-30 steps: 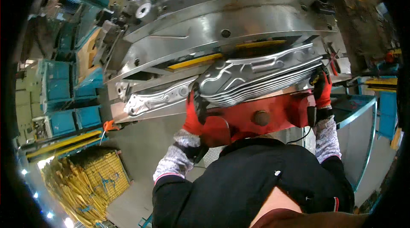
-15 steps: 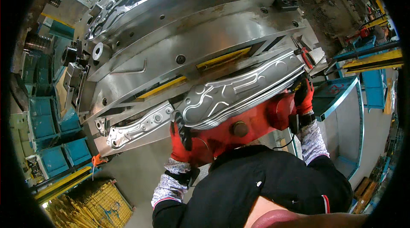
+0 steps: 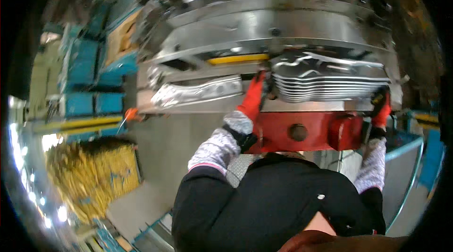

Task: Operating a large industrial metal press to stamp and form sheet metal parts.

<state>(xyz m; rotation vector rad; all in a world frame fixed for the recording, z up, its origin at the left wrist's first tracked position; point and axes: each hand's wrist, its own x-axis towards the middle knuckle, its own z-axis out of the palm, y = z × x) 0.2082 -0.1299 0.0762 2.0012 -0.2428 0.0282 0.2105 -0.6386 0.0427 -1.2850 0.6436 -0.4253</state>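
A stack of stamped sheet-metal panels [image 3: 325, 84], nested with their layered edges toward me, sits at the front of the large steel die. My left hand [image 3: 255, 95], in a red glove with dark fingers, is closed against the stack's left end. Around its right end my right hand [image 3: 381, 103], gloved the same way, is also closed. Both sets of fingertips are partly hidden and blurred. Left of my left hand lies a separate, narrower stamped metal part [image 3: 200, 92] with holes, on the steel ledge.
Beyond the stack rises the steel die [image 3: 226, 28] with a yellow bar [image 3: 238, 58] in its slot. A red metal block [image 3: 316, 129] projects toward my body. Blue bins [image 3: 78, 104] stand at left, a yellow heap [image 3: 94, 172] lower left, and a blue-rimmed container [image 3: 401, 172] at right.
My view has turned, so the die and stack now look level. The stack appears farther from my body, separated from the red block, with both hands still at its ends.
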